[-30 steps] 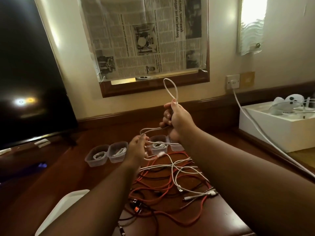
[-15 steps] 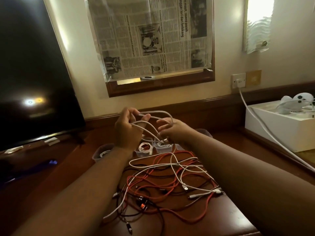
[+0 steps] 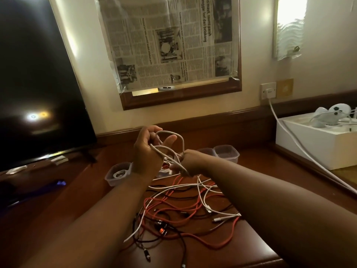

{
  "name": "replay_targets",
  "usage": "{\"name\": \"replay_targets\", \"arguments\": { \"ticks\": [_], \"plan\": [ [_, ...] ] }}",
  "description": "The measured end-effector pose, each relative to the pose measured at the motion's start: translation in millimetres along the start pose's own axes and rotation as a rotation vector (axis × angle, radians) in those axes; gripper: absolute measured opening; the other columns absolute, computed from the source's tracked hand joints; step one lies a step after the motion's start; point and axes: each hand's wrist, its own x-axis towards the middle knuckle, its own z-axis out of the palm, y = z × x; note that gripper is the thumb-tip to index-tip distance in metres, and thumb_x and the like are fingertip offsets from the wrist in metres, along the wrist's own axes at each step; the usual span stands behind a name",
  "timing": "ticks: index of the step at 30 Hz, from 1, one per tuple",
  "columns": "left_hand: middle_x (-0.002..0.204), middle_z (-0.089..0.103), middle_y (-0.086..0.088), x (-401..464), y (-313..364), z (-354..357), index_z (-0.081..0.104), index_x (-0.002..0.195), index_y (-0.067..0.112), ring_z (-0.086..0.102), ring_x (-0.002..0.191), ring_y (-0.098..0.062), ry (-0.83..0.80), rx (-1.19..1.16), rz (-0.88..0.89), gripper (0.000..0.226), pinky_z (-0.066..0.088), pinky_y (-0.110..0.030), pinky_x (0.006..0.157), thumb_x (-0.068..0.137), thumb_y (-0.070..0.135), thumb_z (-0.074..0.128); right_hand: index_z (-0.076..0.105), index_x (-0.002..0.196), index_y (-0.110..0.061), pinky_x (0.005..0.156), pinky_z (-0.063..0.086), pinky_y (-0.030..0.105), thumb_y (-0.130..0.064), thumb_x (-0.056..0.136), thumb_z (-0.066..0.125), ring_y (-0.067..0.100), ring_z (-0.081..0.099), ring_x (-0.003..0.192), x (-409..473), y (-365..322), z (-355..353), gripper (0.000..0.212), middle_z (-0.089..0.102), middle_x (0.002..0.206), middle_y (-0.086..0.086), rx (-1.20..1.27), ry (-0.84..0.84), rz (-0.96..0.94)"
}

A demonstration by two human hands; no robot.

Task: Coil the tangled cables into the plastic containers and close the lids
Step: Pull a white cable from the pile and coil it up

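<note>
The left hand (image 3: 147, 151) holds loops of a white cable (image 3: 170, 147) wound round its curled fingers, raised above the table, while the right hand (image 3: 188, 161) pinches the same cable just beside it. Its tail trails down into the red, black and white tangle (image 3: 183, 207) on the near tabletop (image 3: 222, 256). Pulling more slack could snag there, I reckon, dragging the heap or knocking the open plastic containers (image 3: 227, 152) beyond the hands.
</note>
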Motion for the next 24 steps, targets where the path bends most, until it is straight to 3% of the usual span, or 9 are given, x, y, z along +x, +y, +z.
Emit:
{"name": "replay_targets", "arguments": {
  "ticks": [2,5,8,10,12,15,19,24],
  "plan": [
    [0.072,0.051,0.01,1,-2,-1,0.055,0.103,0.024,0.055,0.063,-0.001,0.052,-0.025,-0.065,0.032,0.051,-0.016,0.063,0.081,0.018,0.078,0.062,0.085,-0.012,0.065,0.047,0.028,-0.03,0.102,0.047,0.017,0.054,0.069,-4,-5,-3,0.029,0.059,0.08,0.006,0.054,0.079,0.016],
    [0.091,0.06,0.004,-2,-5,-1,0.053,0.117,0.019,0.063,0.077,0.002,0.054,-0.084,-0.271,0.039,0.052,-0.017,0.068,0.085,0.018,0.075,0.056,0.083,-0.015,0.053,0.037,0.025,-0.04,0.104,0.042,0.013,0.042,0.058,-7,-8,-15,0.035,0.049,0.072,0.002,0.438,0.133,0.052],
    [0.107,0.066,-0.002,-16,-9,4,0.052,0.122,0.028,0.066,0.097,-0.013,-0.083,-0.261,-0.619,0.039,0.056,-0.042,0.087,0.088,0.024,0.07,0.054,0.084,-0.014,0.047,0.035,0.022,-0.043,0.102,0.045,0.01,0.037,0.05,-13,-11,-35,0.035,0.045,0.066,-0.002,0.873,0.187,0.08],
    [0.114,0.065,-0.002,-27,-13,12,0.05,0.13,0.026,0.062,0.109,-0.022,-0.237,-0.273,-0.737,0.048,0.051,-0.053,0.096,0.087,0.031,0.069,0.05,0.077,-0.016,0.048,0.034,0.022,-0.041,0.102,0.046,0.009,0.032,0.046,-18,-16,-49,0.036,0.039,0.06,-0.005,1.162,0.191,0.033],
    [0.121,0.061,0.001,-37,-17,26,0.042,0.144,0.022,0.058,0.113,-0.019,-0.355,-0.208,-0.804,0.062,0.048,-0.044,0.096,0.089,0.032,0.068,0.046,0.073,-0.018,0.051,0.032,0.025,-0.043,0.102,0.044,0.009,0.029,0.044,-21,-20,-60,0.038,0.037,0.057,-0.006,1.339,0.178,-0.034],
    [0.131,0.056,0.002,-49,-22,48,0.042,0.144,0.03,0.053,0.117,-0.017,-0.475,-0.095,-0.874,0.057,0.043,-0.041,0.101,0.093,0.038,0.064,0.043,0.072,-0.019,0.051,0.032,0.027,-0.043,0.104,0.036,0.009,0.029,0.04,-26,-26,-71,0.041,0.038,0.049,-0.007,1.457,0.155,-0.131],
    [0.126,0.063,0.006,-61,-29,65,0.062,0.111,0.042,0.056,0.117,-0.013,-0.626,-0.01,-0.918,0.02,0.042,-0.038,0.099,0.095,0.051,0.055,0.04,0.064,-0.02,0.053,0.027,0.028,-0.045,0.105,0.033,0.01,0.024,0.04,-34,-27,-79,0.049,0.029,0.051,-0.006,1.559,0.15,-0.257],
    [0.094,0.061,-0.003,-62,-30,69,0.067,0.105,0.02,0.056,0.089,-0.015,-0.66,-0.028,-0.963,0.027,0.048,-0.031,0.082,0.103,0.035,0.046,0.039,0.063,-0.02,0.052,0.027,0.027,-0.048,0.105,0.031,0.009,0.022,0.04,-40,-10,-83,0.051,0.025,0.053,-0.006,1.619,0.21,-0.338]
  ]
}}
